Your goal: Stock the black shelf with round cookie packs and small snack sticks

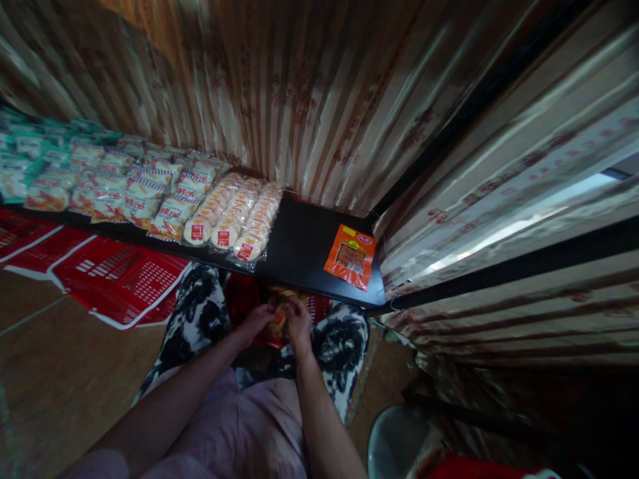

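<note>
Between my knees, just below the shelf's front edge, I hold a small clear-wrapped snack packet [277, 322] with an orange label and yellowish-brown contents. My left hand [257, 322] grips its left side, fingers closed. On the other side, the bent fingers of my right hand [298, 323] hold it near the top. Behind the packet, partly under the shelf, is something red with more golden-brown packets [282, 291] in it; its shape is mostly hidden.
On the black shelf [304, 233] lie rows of wrapped round crackers [227, 219], white-and-orange snack bags [134, 189], green bags [34, 150] and an orange pouch [351, 256]. Red printed sheeting [120, 273] hangs below. A pleated curtain [299, 100] stands behind; a stool [394, 442] is lower right.
</note>
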A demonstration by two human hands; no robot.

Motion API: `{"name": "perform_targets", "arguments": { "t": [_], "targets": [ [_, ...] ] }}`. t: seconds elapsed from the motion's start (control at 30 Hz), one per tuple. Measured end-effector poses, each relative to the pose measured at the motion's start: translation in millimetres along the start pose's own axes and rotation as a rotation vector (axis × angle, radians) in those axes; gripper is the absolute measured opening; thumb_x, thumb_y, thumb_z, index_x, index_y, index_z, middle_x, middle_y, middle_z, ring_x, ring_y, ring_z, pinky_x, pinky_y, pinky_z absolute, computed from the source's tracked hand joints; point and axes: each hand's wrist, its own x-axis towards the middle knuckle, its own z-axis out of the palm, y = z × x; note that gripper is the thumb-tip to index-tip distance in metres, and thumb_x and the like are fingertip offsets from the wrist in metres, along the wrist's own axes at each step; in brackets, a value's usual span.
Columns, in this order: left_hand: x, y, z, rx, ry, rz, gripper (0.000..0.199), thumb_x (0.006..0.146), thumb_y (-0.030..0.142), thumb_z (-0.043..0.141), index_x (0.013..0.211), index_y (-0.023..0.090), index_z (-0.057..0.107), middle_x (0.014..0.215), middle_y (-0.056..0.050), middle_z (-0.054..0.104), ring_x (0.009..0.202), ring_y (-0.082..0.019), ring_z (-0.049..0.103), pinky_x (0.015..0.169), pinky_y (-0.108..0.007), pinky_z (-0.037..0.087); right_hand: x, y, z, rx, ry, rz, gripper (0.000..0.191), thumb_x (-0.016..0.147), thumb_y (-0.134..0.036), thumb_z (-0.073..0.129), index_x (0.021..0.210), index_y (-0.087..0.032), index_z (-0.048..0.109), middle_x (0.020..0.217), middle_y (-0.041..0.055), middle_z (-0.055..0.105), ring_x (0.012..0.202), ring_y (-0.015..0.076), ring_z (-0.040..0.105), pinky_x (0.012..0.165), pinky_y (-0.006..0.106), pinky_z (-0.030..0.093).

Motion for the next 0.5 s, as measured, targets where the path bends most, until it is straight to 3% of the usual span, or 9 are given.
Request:
{"name": "perform_targets", "arguments": {
  "t": [0.33,0.5],
  "targets": [
    [-4.9,4.8,1.6,-0.015,0.05,-0.027,0.023,0.06,0.011,0.054,0.081,0.016,0.059,0.066,0.001,0.063,0.061,-0.012,0.057,0.056,-0.021,0.042,-0.3,-1.8,2.5,-0.061,0.019,0.004,0.028,0.065,-0.03,0.057,0.088,-0.017,0.065,0.093,0.0068,0.068,0.09,0.0199,0.061,0.086,0.033,0.044],
    [-5.7,6.1,1.8,-0.043,0.104,-0.017,0.023,0.062,0.011,0.055,0.084,0.016,0.059,0.067,0.002,0.063,0.061,-0.011,0.057,0.052,-0.019,0.04,-1.3,0.1,5.9,0.048,0.012,0.05,0.035,0.063,-0.03,0.059,0.095,-0.017,0.062,0.095,0.0071,0.068,0.089,0.0193,0.062,0.084,0.033,0.046]
  ]
}}
